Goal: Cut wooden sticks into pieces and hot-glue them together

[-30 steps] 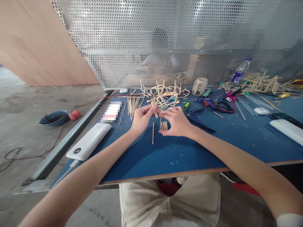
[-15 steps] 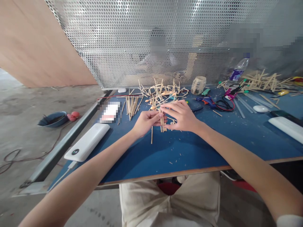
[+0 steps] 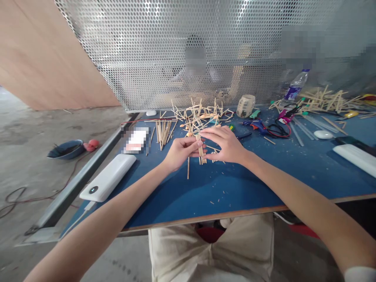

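Note:
A small bundle of thin wooden sticks (image 3: 200, 145) stands between my hands, just above the blue table. My left hand (image 3: 180, 152) pinches it, thumb across the front and fingers behind. From the right side, my right hand (image 3: 227, 145) spans the same bundle, its fingertips at the upper ends and its thumb by the lower part. Some short cut sticks (image 3: 214, 156) lie under my right hand, partly hidden. One longer stick (image 3: 188, 168) lies below my left hand.
Behind my hands is a tangled stick pile (image 3: 202, 111), with a row of sticks (image 3: 164, 131) to its left. A white power bank (image 3: 108, 177) lies at left. A glue gun (image 3: 258, 126), a jar (image 3: 246, 106) and a bottle (image 3: 295, 89) are at right. Perforated metal (image 3: 152, 47) closes the back.
My right hand's fingers have shifted slightly along the bundle, showing a little more of the short sticks below. My left hand keeps its pinch in nearly the same place.

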The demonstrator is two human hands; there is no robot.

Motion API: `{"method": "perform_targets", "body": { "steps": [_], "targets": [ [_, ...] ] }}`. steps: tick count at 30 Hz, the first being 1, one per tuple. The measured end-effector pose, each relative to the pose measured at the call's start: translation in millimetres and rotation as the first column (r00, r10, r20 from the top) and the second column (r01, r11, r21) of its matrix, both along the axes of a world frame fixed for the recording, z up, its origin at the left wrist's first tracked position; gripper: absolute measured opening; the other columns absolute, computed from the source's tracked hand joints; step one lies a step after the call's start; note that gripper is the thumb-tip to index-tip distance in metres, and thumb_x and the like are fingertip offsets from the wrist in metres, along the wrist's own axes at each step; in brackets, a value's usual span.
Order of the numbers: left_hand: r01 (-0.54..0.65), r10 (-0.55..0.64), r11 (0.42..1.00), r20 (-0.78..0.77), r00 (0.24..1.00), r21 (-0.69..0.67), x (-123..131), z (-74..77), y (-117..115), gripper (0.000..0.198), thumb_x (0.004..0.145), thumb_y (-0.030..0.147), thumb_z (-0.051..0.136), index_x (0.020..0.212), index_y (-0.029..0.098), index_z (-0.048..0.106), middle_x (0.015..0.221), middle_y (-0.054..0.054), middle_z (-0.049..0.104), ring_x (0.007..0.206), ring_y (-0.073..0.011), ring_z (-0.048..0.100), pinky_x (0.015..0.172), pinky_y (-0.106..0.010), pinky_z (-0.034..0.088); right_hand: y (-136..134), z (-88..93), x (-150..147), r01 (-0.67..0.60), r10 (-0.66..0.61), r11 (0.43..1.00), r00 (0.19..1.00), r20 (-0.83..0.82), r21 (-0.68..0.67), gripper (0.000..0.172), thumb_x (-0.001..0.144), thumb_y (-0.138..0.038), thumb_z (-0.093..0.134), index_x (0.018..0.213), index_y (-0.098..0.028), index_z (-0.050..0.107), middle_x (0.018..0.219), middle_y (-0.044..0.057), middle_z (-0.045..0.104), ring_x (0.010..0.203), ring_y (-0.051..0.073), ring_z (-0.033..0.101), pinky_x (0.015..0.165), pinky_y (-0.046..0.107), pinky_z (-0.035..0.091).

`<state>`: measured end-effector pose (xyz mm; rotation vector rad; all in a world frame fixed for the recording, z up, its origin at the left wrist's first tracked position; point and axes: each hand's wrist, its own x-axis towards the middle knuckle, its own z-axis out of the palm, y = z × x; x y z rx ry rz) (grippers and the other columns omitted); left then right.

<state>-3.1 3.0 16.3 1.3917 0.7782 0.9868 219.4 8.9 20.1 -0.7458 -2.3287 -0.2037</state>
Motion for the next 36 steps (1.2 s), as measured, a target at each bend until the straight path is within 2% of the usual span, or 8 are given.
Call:
{"method": "perform_targets", "body": {
  "steps": [6,12,19,23,28,32,36],
  "targets": [
    [0.011,-0.011,0.999,-0.023,1.0,-0.031,-0.3,-2.5,0.6,0.037,0.082,0.038,0.079,0.109,0.014,0.074,0.097,-0.01,0.078,0.085,-0.0213,0.076,0.082,-0.037,0.064,-1.5,0.2,-1.9,-0.001,0.001,1.0,1.0,-0.011,-0.017,0.063,0.088,-0.051,0.064,0.144,-0.027,0.049,0.142,0.007,0.058,0.123,0.029,0.056,0.101,0.046,0.039],
    [-0.016,0.015,1.0,-0.04,0.999,-0.026,1.5,-1.8,-0.2,0.039,0.082,0.041,0.078,0.109,0.013,0.073,0.099,-0.012,0.078,0.088,-0.0227,0.076,0.082,-0.038,0.064,-1.1,-0.6,-2.5,0.014,-0.014,0.999,1.0,0.009,-0.04,0.07,0.085,-0.052,0.067,0.147,-0.025,0.046,0.145,0.009,0.055,0.127,0.031,0.053,0.105,0.047,0.036],
    [-0.014,0.013,1.0,-0.066,0.998,-0.019,2.4,-2.8,-0.2,0.036,0.08,0.042,0.079,0.103,0.015,0.075,0.095,-0.01,0.078,0.084,-0.0198,0.075,0.08,-0.034,0.064,-2.9,-2.1,-5.6,0.008,-0.009,0.996,1.0,-0.015,-0.087,0.065,0.084,-0.047,0.067,0.141,-0.024,0.048,0.143,0.009,0.057,0.129,0.031,0.052,0.105,0.046,0.036],
    [-0.032,0.031,0.999,-0.094,0.995,-0.013,2.0,-0.8,-0.8,0.039,0.08,0.045,0.078,0.105,0.016,0.074,0.1,-0.01,0.076,0.077,-0.0191,0.074,0.07,-0.034,0.065,-3.9,-0.9,-6.8,0.007,-0.009,0.994,1.0,-0.023,-0.109,0.065,0.084,-0.049,0.068,0.14,-0.025,0.047,0.143,0.009,0.057,0.13,0.03,0.052,0.106,0.046,0.036],
    [-0.204,0.215,0.975,-0.141,0.966,0.091,-3.7,4.0,4.0,0.038,0.083,0.052,0.071,0.099,0.017,0.075,0.106,-0.011,0.075,0.071,-0.0168,0.072,0.052,-0.023,0.058,-4.2,-3.7,-9.5,0.075,-0.084,0.975,0.996,-0.037,-0.208,0.072,0.08,-0.06,0.069,0.138,-0.024,0.049,0.144,0.01,0.053,0.132,0.032,0.048,0.105,0.047,0.037],
    [-0.373,0.408,0.9,-0.133,0.903,0.227,-10.6,10.6,9.0,0.039,0.086,0.055,0.067,0.094,0.018,0.075,0.105,-0.01,0.076,0.066,-0.013,0.071,0.048,-0.018,0.051,-2.2,-15.0,-15.3,0.135,-0.125,0.945,0.991,0.053,-0.297,0.074,0.075,-0.073,0.067,0.129,-0.024,0.056,0.14,0.01,0.057,0.125,0.033,0.05,0.101,0.049,0.039],
    [-0.409,0.447,0.868,-0.087,0.89,0.28,-12.3,15.0,9.3,0.038,0.088,0.054,0.064,0.096,0.018,0.074,0.104,-0.01,0.076,0.063,-0.0117,0.07,0.045,-0.018,0.046,-0.3,-24.8,-22.0,0.173,-0.122,0.938,0.976,0.182,-0.302,0.074,0.075,-0.08,0.06,0.125,-0.025,0.061,0.141,0.009,0.057,0.127,0.036,0.046,0.103,0.052,0.033]
  ]
}}
